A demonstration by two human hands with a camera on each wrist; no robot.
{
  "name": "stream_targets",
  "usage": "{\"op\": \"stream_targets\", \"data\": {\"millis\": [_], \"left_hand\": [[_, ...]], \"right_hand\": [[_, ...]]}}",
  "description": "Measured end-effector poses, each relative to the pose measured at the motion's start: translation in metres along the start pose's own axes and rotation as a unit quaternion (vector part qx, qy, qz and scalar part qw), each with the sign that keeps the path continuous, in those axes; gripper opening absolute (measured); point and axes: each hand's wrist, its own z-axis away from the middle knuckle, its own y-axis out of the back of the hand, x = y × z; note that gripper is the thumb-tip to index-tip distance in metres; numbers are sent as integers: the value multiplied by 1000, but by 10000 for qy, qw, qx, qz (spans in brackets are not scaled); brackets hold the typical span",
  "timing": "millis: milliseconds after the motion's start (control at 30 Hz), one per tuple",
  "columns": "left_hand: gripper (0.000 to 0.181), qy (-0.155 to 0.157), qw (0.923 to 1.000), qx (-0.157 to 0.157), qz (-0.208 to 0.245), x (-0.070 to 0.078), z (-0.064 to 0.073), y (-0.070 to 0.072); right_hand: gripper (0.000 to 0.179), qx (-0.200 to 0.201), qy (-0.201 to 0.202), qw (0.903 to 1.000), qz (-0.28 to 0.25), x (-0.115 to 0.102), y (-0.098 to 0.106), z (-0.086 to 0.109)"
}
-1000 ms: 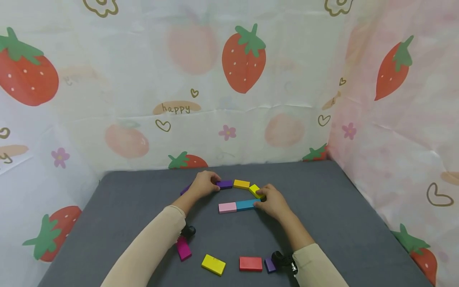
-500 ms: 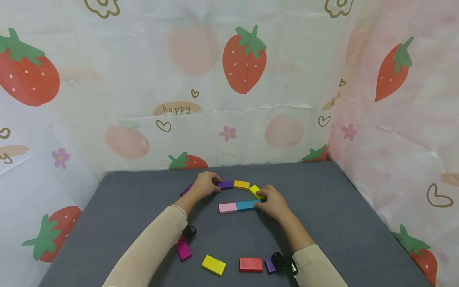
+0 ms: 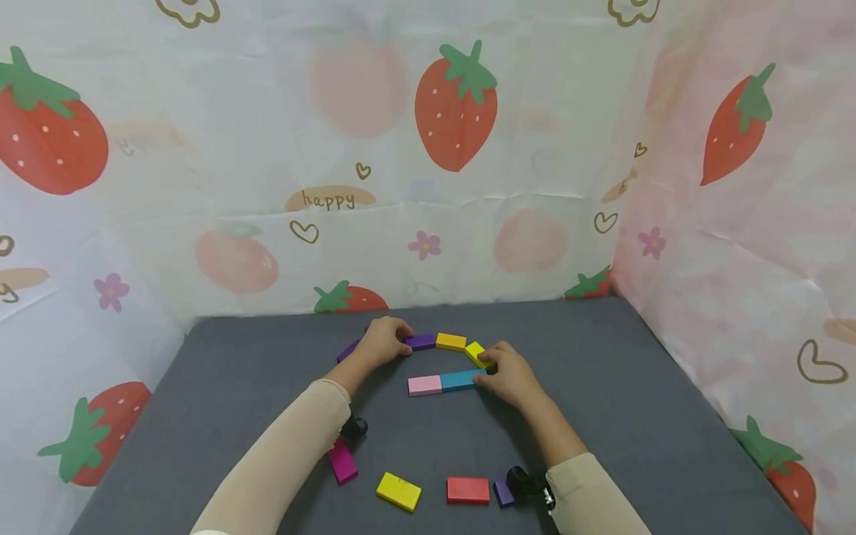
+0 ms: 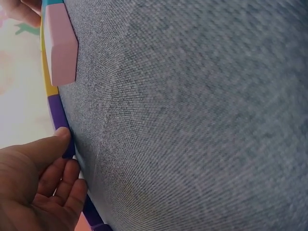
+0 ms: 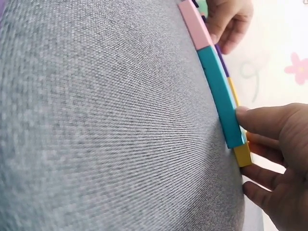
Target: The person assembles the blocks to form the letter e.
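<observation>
At the far part of the table, coloured rectangular blocks form a curved row. My left hand (image 3: 384, 343) pinches the left end of a purple block (image 3: 421, 342), its thumb on the near side in the left wrist view. Right of that lie an orange-yellow block (image 3: 451, 342) and a slanted yellow block (image 3: 475, 353). My right hand (image 3: 511, 377) has its fingers at the yellow block's right end and its thumb tip at the edge of a blue block (image 5: 219, 91). The blue block lies end to end with a pink block (image 3: 424, 385). The right hand hides part of the row.
Another purple block (image 3: 347, 351) shows beside the left wrist. Nearer lie a magenta block (image 3: 343, 462), a yellow block (image 3: 398, 492), a red block (image 3: 468, 490) and a small violet block (image 3: 504, 493) partly behind the right wrist camera. Strawberry-print cloth (image 3: 374, 148) walls the grey table (image 3: 635, 416).
</observation>
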Motion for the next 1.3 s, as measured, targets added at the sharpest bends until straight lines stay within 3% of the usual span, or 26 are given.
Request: {"op": "stream_targets", "data": {"millis": [1300], "left_hand": [[32, -16, 9999, -70, -71, -1, 0, 0]], "right_hand": [[46, -4, -59, 10000, -4, 0, 0, 0]]}}
